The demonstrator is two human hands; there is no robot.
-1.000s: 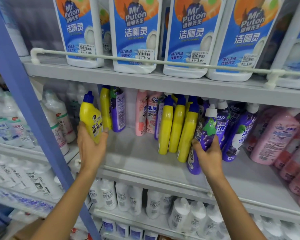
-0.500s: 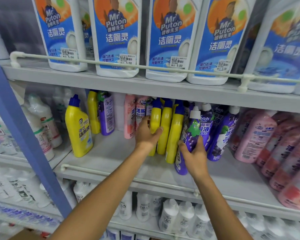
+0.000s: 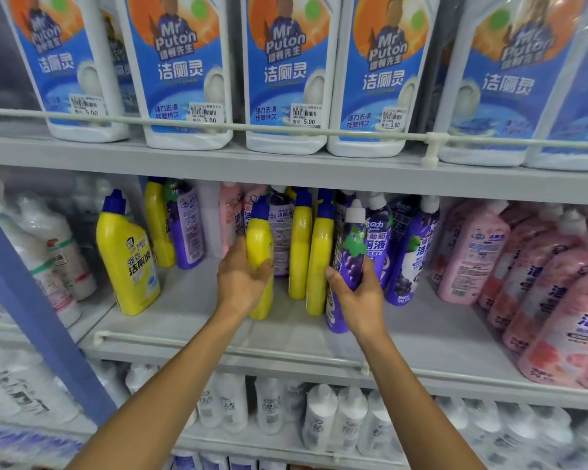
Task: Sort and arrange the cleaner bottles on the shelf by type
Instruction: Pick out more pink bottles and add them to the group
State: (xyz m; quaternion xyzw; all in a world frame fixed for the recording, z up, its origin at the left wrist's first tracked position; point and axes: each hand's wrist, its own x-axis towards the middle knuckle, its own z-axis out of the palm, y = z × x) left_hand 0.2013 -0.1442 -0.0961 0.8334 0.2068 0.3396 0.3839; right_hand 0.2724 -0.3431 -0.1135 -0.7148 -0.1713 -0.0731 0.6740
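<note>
Far left, a blue metal upright [image 3: 31,317] cuts across the view, with cloudy white plastic bottles [image 3: 58,252] behind it in the next bay. On the grey middle shelf [image 3: 197,300], 1 glossy yellow bottle [image 3: 126,262] stands alone near the left end, its blue angled cap upright and its printed label facing out. Behind it, at the back, a slim yellow bottle [image 3: 157,228] stands against a purple one [image 3: 185,228], then come pale pink bottles [image 3: 230,218].

At centre, the left hand [image 3: 241,279] has its fingers wrapped round the smooth body of another yellow cleaner bottle [image 3: 260,239], which leans slightly. Whether its base touches the shelf, I cannot tell. Just beside it, 2 matching yellow bottles [image 3: 301,252] stand close together, tall and narrow with blue caps.

The right hand [image 3: 357,296] clamps a purple grape-print bottle [image 3: 352,252] with a white cap. It sits near the shelf's front, touching the nearest yellow one. More purple bottles [image 3: 408,259] crowd behind it, and a bank of pink bottles [image 3: 472,259] leans at the right end.

Above are big white jugs [image 3: 286,79] with blue labels behind a thin white rail [image 3: 218,125]. Below are rows of small white bottles [image 3: 319,415].
</note>
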